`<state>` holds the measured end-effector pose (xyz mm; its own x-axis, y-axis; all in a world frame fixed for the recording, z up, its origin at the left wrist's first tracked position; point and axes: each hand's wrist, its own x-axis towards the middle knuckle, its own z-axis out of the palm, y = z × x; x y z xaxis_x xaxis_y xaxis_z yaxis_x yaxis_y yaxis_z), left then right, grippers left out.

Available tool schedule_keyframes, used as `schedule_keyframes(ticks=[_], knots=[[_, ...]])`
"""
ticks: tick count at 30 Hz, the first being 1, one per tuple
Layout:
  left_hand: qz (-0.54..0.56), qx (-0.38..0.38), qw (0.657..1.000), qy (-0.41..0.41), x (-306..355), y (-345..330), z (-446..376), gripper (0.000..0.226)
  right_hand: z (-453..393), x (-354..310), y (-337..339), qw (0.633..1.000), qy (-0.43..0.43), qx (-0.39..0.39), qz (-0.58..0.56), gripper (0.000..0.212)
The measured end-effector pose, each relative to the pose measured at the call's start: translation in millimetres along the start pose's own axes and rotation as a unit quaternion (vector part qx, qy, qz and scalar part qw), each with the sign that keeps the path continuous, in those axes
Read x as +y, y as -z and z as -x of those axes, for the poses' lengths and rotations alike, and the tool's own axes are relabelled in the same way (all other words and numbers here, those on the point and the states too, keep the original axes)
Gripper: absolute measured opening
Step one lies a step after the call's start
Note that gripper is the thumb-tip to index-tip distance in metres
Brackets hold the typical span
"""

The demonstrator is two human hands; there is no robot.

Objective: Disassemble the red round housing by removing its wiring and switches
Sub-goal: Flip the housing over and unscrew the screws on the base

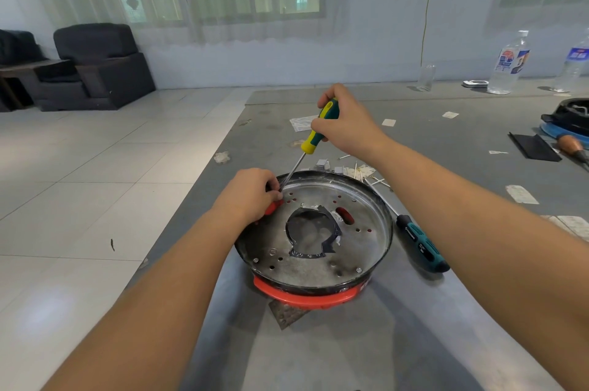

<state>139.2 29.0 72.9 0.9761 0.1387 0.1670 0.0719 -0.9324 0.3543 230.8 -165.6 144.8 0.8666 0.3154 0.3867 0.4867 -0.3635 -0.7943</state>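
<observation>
At the near bench [398, 343] edge sits the red round housing [314, 228], metal plate up. Right hand [345, 126] grips the yellow-green screwdriver [314, 131], tip beside the left hand [251, 194], whose fingers pinch a red part at the rim. Best seat the tip squarely, press down, and turn slowly so it doesn't slip into the fingers.

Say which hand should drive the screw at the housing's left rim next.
Right, likely. The right hand grips the yellow-green screwdriver, whose tip sits at the red round housing rim beside the left hand, which steadies it.
</observation>
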Motion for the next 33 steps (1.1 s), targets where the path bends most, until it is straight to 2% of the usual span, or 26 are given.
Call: schedule_keyframes(ticks=[4,10,17,23,27,33], knots=[[0.005,-0.004,1.000,-0.007,0,-2,0,0.008,2,7,1,1.000,-0.006,0.007,-0.016,0.025],[-0.020,-0.019,0.999,-0.020,2,-4,1,0.020,2,17,3,0.999,-0.024,0.018,-0.037,0.026],[-0.136,-0.058,0.987,-0.071,4,-5,6,0.014,5,26,3,0.998,-0.034,0.030,-0.046,0.028],[-0.240,-0.049,0.965,-0.096,11,-7,9,0.011,6,31,3,0.998,-0.029,0.038,-0.049,0.031],[-0.207,-0.040,0.975,-0.071,17,1,8,0.019,7,30,4,0.996,-0.038,0.045,-0.070,0.030],[-0.130,-0.054,0.988,-0.058,19,8,10,0.011,8,31,6,0.993,-0.053,0.044,-0.092,0.031]])
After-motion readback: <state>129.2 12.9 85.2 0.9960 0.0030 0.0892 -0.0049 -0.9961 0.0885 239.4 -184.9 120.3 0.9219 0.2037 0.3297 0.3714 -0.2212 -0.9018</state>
